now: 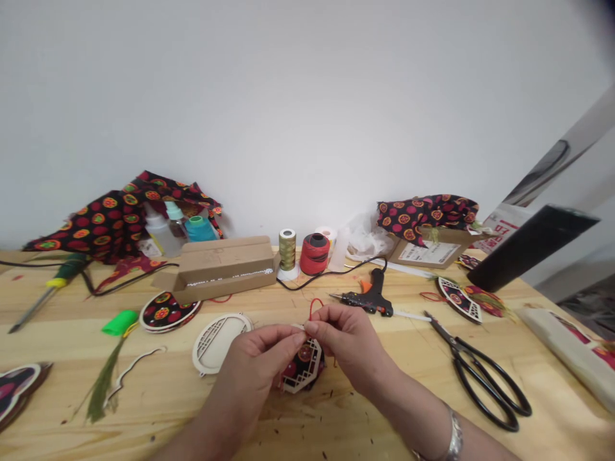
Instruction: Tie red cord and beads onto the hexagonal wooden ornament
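Note:
Low in the middle of the wooden table point(336, 422), my left hand point(259, 368) grips a small fan-shaped wooden ornament point(302, 368) covered with black cloth with red dots. My right hand point(348, 342) pinches a thin red cord point(314, 307) that loops up just above the ornament's top edge. The fingertips of both hands meet there. A silver bracelet sits on my right wrist.
Black scissors point(485, 378) lie to the right, a black glue gun point(369, 296) behind the hands. A bare wooden frame point(218, 339), a covered ornament point(168, 312), an open cardboard box point(221, 266), thread spools point(314, 253), bottles, dotted cloth point(115, 218) and a screwdriver point(48, 288) lie left and behind.

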{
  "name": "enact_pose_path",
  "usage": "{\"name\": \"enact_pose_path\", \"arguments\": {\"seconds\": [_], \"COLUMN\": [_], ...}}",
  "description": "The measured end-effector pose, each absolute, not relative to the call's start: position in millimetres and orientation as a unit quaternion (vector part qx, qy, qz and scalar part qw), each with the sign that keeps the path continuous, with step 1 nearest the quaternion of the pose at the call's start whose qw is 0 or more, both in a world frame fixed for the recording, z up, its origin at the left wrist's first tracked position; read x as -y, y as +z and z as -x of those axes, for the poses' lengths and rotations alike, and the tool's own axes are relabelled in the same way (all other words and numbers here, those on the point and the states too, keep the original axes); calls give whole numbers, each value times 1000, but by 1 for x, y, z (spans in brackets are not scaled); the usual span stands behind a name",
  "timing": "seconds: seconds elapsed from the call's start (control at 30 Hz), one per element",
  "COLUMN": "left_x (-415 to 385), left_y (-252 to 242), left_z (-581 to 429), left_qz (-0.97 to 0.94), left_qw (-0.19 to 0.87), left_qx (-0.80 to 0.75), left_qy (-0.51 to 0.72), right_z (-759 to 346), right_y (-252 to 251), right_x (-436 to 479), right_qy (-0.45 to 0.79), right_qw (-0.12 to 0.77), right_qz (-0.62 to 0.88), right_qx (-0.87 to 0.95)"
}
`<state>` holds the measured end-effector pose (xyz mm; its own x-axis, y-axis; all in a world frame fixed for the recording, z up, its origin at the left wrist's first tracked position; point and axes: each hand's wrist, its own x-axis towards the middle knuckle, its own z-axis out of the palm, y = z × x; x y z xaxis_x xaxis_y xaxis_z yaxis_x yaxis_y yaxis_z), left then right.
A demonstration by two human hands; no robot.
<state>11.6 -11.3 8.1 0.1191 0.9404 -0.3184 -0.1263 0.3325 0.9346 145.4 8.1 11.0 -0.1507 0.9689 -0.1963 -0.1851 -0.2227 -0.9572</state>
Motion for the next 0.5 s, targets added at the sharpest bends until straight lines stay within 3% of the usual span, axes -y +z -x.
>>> {"name": "enact_pose_path", "arguments": {"seconds": [0.5], "left_x": [10], "left_y": [4], "left_z": [-11], "left_qz": [-340], "left_qw": [670], "left_qx": [-481], "left_qy": [452], "right_z": [-144], "right_y": [9], "right_x": [-8], "right_qy": [651], "right_qw": [452], "right_qz": [447], "right_qx": [415]}}
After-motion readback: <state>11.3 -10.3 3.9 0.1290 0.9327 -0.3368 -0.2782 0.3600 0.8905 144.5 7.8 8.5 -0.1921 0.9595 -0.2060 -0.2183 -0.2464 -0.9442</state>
